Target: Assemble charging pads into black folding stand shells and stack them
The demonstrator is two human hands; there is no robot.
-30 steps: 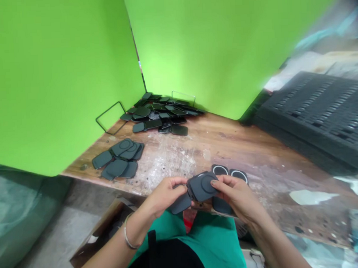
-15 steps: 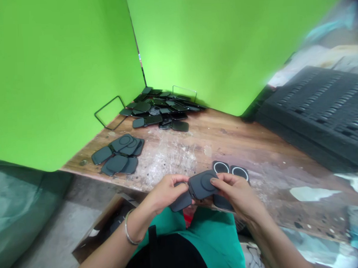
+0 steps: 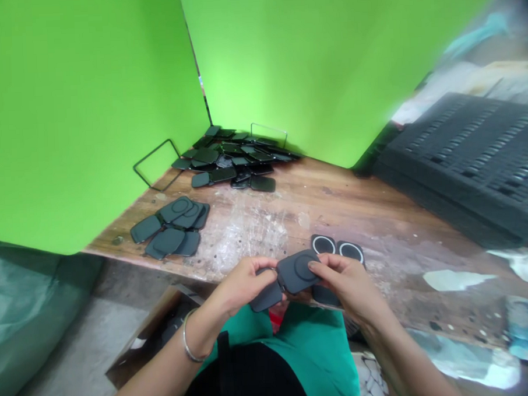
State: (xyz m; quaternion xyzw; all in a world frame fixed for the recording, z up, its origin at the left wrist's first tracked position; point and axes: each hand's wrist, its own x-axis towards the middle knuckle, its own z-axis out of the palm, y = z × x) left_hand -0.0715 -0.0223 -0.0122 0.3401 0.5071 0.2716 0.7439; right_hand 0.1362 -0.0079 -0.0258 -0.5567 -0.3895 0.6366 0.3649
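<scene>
A dark grey folding pad (image 3: 296, 272), its two panels joined by a hinge, is held over the table's front edge. My left hand (image 3: 245, 286) pinches its left panel near the hinge. My right hand (image 3: 344, 276) grips the right panel, which bears a round ring, at its right edge. Just behind and under my right hand lie dark pieces with white rings (image 3: 324, 245). A small group of grey folding pads (image 3: 169, 240) rests on the table at the left. Farther back is a large pile of dark pads (image 3: 231, 155).
Green panels (image 3: 328, 55) stand behind and left of the wooden table (image 3: 334, 201). Wire frames (image 3: 157, 164) lean near the pile. A black slotted crate (image 3: 472, 159) is at the right. Below the table at the left sits an open box (image 3: 143, 343).
The view has shifted slightly, so the table items appear a little farther left. Both hands keep their hold on the folding pad, with hardly any movement.
</scene>
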